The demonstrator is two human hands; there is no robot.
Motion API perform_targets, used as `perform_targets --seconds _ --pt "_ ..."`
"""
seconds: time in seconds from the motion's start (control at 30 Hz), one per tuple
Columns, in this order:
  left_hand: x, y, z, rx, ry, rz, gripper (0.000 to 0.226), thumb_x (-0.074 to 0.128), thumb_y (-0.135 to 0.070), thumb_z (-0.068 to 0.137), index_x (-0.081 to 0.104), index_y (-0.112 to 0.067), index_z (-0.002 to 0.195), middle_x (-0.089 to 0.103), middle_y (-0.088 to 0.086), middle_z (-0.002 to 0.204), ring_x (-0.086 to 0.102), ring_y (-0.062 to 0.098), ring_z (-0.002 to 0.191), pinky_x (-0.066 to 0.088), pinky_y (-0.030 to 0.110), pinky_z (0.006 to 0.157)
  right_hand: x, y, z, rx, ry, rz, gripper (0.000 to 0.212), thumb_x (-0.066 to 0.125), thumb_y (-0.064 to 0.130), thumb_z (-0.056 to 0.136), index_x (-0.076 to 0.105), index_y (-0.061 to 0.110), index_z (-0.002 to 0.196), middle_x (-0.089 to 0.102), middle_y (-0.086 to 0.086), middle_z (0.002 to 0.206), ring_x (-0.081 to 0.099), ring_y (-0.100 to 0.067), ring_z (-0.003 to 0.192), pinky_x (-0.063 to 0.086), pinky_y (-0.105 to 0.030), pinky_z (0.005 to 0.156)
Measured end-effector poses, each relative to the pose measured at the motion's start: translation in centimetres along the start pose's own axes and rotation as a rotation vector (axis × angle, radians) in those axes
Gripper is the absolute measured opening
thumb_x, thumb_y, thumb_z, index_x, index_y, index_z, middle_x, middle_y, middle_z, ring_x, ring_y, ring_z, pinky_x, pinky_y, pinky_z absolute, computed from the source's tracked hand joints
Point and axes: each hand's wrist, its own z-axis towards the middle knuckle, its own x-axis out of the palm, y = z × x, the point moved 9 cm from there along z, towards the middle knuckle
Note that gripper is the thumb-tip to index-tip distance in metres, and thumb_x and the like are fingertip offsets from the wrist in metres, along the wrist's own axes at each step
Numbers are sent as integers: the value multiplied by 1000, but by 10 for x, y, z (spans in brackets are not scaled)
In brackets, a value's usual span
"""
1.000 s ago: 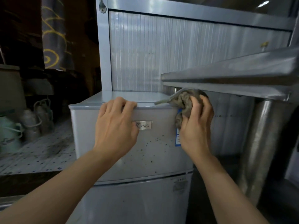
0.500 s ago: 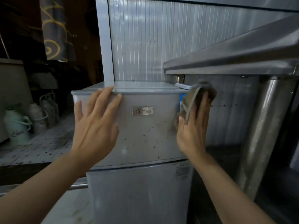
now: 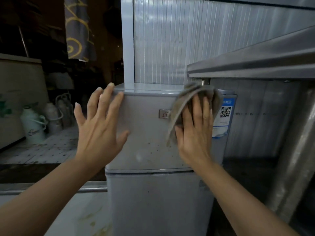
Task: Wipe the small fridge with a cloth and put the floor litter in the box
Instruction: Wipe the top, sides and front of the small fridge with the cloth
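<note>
The small grey two-door fridge (image 3: 150,150) stands straight ahead, its upper door speckled with dark spots. My right hand (image 3: 194,132) presses a grey-brown cloth (image 3: 184,99) flat against the upper door, over the little metal nameplate (image 3: 162,114). My left hand (image 3: 100,126) lies with spread fingers on the door's upper left corner, fingertips at the top edge. A blue QR-code sticker (image 3: 224,116) shows on the door's right edge. No floor litter or box is in view.
A steel counter (image 3: 255,63) on a thick steel leg (image 3: 293,159) juts out close to the fridge's right side. A ribbed metal wall panel (image 3: 170,40) rises behind. Thermos flasks (image 3: 34,125) stand on the tiled floor at left.
My right hand slid the cloth from the door's right edge leftward onto the door front over the nameplate. My left hand went from gripping the top edge to lying flat, and shifted to the left corner.
</note>
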Motion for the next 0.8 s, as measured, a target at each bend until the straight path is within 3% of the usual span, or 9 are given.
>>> perform_targets --seconds 0.1,0.27,0.4,0.53,0.7,0.8 --pt "3 6 -1 -4 12 -3 96 75 -38 70 22 -18 147 13 4 158 7 27 145 17 65 107 1 12 5 11 -56 23 60 41 31 95 18 16 148 8 -6 156 0 -27 145 6 -51 118" --pt "3 6 -4 0 -8 -23 95 72 -39 72 19 -18 148 10 4 159 7 26 145 27 57 109 21 26 -51 -120 11 -32 70 45 33 92 8 21 151 -7 1 159 0 -28 146 6 -49 118" --pt "5 20 -18 -102 -13 -119 99 76 -27 70 17 -16 148 6 8 158 14 31 143 29 52 107 9 31 -12 -117 -29 -38 65 52 35 89 23 18 145 13 -7 152 8 -30 144 10 -52 117" --pt "13 35 -30 -139 13 -205 99 75 -20 73 13 -15 149 21 5 154 25 23 139 28 38 109 4 38 0 -71 -129 13 55 59 23 86 36 15 135 23 -11 144 20 -36 139 20 -57 112" --pt "9 37 -31 -105 32 -372 94 72 -10 76 14 -21 149 31 -4 146 41 10 124 38 20 89 9 57 -1 23 -179 0 49 59 20 84 43 7 128 25 -14 139 22 -39 134 24 -58 109" --pt "8 39 -30 -95 22 -402 91 72 -8 76 18 -20 148 37 -3 142 43 7 118 35 16 85 19 96 7 -64 -158 -11 49 59 20 83 43 9 128 26 -11 136 25 -38 131 21 -57 112"
